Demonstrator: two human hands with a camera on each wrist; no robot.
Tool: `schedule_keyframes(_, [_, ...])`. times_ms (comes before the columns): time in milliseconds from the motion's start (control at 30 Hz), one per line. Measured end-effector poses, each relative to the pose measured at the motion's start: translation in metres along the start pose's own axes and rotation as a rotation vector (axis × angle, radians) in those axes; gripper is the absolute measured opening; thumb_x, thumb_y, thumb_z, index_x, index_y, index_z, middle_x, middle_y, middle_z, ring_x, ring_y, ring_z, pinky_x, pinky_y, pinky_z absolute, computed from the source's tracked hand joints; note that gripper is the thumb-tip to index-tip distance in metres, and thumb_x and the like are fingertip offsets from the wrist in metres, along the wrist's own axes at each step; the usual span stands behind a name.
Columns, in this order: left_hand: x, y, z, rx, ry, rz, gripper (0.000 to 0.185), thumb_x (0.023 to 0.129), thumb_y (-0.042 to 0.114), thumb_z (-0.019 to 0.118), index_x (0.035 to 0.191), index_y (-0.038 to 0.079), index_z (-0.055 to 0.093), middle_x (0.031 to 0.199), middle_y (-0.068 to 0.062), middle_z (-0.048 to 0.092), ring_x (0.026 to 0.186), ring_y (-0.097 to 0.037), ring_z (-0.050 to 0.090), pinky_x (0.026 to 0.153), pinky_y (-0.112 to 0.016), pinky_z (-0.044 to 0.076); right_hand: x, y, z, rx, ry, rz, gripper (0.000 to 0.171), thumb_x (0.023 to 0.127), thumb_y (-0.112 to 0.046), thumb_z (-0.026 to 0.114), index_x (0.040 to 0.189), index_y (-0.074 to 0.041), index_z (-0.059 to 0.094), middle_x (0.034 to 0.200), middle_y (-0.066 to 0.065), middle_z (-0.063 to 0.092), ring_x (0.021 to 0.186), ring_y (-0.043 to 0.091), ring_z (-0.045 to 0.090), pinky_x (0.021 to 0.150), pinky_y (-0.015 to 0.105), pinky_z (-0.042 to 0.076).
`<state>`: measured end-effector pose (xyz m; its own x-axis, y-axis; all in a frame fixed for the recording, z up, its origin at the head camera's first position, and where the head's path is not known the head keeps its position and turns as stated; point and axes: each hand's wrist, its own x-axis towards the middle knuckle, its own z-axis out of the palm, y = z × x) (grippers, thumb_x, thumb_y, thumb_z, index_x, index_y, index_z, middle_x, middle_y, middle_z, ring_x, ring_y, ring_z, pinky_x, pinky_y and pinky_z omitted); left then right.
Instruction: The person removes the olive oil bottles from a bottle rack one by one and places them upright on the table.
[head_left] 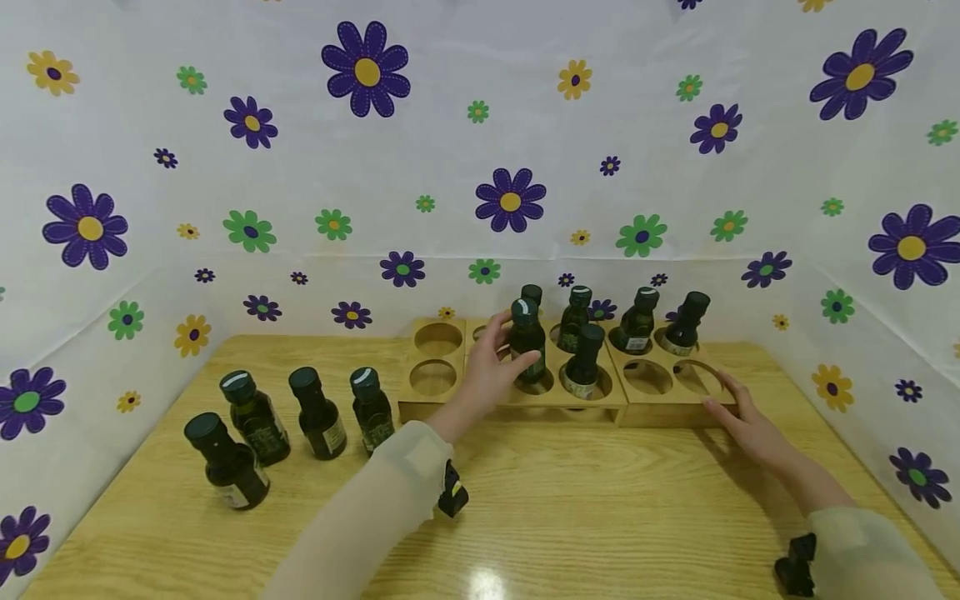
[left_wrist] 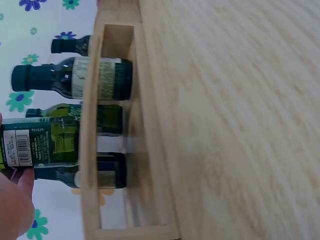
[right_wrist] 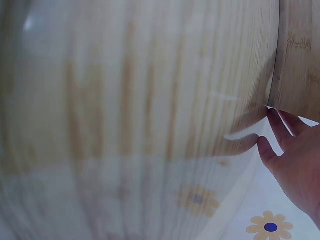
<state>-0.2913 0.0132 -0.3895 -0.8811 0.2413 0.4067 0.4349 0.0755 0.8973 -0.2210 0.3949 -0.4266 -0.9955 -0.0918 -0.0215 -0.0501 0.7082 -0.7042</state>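
My left hand point(head_left: 483, 375) holds a small dark green glass bottle point(head_left: 528, 340) upright over a front-row hole of the wooden bottle rack point(head_left: 513, 412). In the left wrist view, the held bottle point(left_wrist: 40, 142) shows a barcode label, and its base is right at the rack's top board. Fingers of my right hand point(head_left: 750, 421) touch the rack's right end, near its front corner. The right wrist view shows that hand point(right_wrist: 295, 160) with its fingertips at the lower edge of the rack point(right_wrist: 300, 65). Beside the held bottle, a dark-capped bottle point(head_left: 582, 362) stands in the front row.
Along the back row stand several more bottles point(head_left: 637, 321). Round holes point(head_left: 432, 377) at the rack's left end are unfilled, as are two at the front right. Several dark bottles point(head_left: 318, 417) stand on the wooden table point(head_left: 562, 517) at left. A flowered cloth point(head_left: 442, 150) surrounds it.
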Motion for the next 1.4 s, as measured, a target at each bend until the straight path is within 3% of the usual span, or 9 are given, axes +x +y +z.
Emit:
schedule_keyframes(267, [-0.008, 0.014, -0.012, -0.027, 0.020, 0.046, 0.057, 0.088, 0.006, 0.072, 0.138, 0.009, 0.045, 0.122, -0.016, 0.062, 0.114, -0.028, 0.059, 0.099, -0.043, 0.045, -0.002, -0.003, -0.002, 0.010, -0.012, 0.002, 0.073, 0.107, -0.037, 0.033, 0.152, -0.001, -0.010, 0.148, 0.042, -0.005, 0.125, 0.064, 0.024, 0.094, 0.075, 0.023])
schedule_keyframes(700, [-0.042, 0.043, -0.041, -0.080, -0.012, 0.050, 0.054, 0.086, -0.002, 0.072, 0.134, 0.007, 0.047, 0.122, -0.018, 0.063, 0.115, -0.030, 0.058, 0.096, -0.043, 0.047, -0.002, -0.002, 0.000, 0.028, -0.024, -0.020, 0.073, 0.107, -0.037, 0.033, 0.152, 0.001, -0.011, 0.148, 0.043, -0.009, 0.125, 0.065, 0.023, 0.093, 0.075, 0.025])
schedule_keyframes(1167, [-0.089, 0.053, -0.080, -0.076, -0.032, -0.042, 0.055, 0.085, -0.004, 0.071, 0.134, 0.008, 0.047, 0.120, -0.017, 0.063, 0.113, -0.027, 0.059, 0.096, -0.039, 0.048, -0.001, 0.000, 0.000, 0.034, -0.021, -0.026, 0.073, 0.107, -0.036, 0.033, 0.151, 0.002, -0.011, 0.147, 0.043, -0.008, 0.125, 0.065, 0.023, 0.095, 0.075, 0.023])
schedule_keyframes(1400, [-0.120, 0.055, -0.101, -0.005, -0.010, -0.077, 0.056, 0.085, -0.001, 0.073, 0.134, 0.006, 0.047, 0.120, -0.018, 0.064, 0.113, -0.028, 0.060, 0.094, -0.035, 0.049, 0.000, 0.001, 0.001, 0.024, -0.021, -0.023, 0.073, 0.107, -0.037, 0.033, 0.151, 0.002, -0.010, 0.147, 0.044, -0.006, 0.124, 0.064, 0.024, 0.094, 0.074, 0.025])
